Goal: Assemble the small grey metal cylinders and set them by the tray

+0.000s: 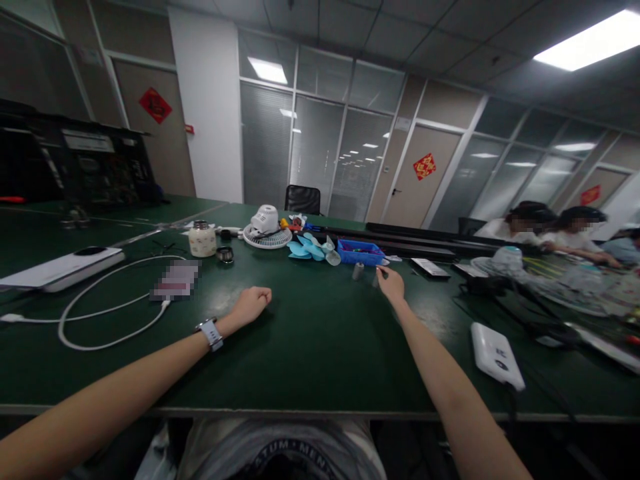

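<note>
Reaching forward over the green tabletop (320, 363), your right hand (392, 283) is near the front edge of the blue tray (361, 253). Its thumb and fingers are drawn narrow at the tips; a faint greyish shape is below them, but it is too blurred to tell whether you hold it. The small grey cylinder (358, 271) stands upright on the tabletop, just to the left of these fingertips and in front of the tray; its details are too small to make out. Inside the tray, the small contents are mixed together and cannot be named well.

Your left hand (255, 302) is curled into a loose fist, well apart from the cylinder. The fingers hide the palm, so you cannot tell if something is inside. On this wrist you wear the watch (212, 334), its face mostly turned from view.

To the left of the tray lie the light blue fan blades (306, 247), then the white fan part (265, 220), partly covering the round grille (283, 238). The phone-like item (177, 280) is blurred by large squares, with the white cable (70, 339) attached.
</note>
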`<act>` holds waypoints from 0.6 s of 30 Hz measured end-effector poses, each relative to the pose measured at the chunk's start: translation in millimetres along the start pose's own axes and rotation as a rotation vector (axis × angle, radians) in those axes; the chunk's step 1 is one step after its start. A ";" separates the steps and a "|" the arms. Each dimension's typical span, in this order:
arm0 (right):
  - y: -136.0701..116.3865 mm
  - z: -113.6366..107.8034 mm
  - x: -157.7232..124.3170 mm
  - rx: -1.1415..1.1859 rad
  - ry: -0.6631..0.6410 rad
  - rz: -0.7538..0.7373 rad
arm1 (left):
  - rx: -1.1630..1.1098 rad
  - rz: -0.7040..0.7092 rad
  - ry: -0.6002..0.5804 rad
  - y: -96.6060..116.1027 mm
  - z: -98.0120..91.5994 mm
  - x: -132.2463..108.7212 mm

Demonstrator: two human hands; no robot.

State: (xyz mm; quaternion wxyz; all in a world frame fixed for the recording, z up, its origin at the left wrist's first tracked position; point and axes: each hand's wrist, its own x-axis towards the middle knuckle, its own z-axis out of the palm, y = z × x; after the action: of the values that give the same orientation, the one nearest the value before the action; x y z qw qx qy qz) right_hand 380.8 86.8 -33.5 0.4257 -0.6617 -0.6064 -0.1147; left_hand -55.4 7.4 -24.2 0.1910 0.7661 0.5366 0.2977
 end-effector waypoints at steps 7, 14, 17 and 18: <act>-2.1 1.0 -1.3 0.035 0.050 0.066 | -0.001 0.018 -0.010 -6.4 2.2 1.4; -3.9 2.2 0.7 0.051 0.051 0.064 | -0.009 0.013 -0.003 -5.5 2.1 1.5; -5.9 0.7 1.2 0.030 0.043 0.051 | -0.011 0.020 -0.007 -6.5 2.7 2.0; -6.3 0.2 1.3 0.023 0.043 0.043 | -0.010 0.023 -0.007 -7.1 3.1 2.3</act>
State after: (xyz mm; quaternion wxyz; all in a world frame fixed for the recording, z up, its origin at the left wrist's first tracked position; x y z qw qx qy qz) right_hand 375.3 87.3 -30.2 0.4486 -0.6671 -0.5840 -0.1127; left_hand -57.9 12.2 -30.3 0.1932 0.7723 0.5257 0.2997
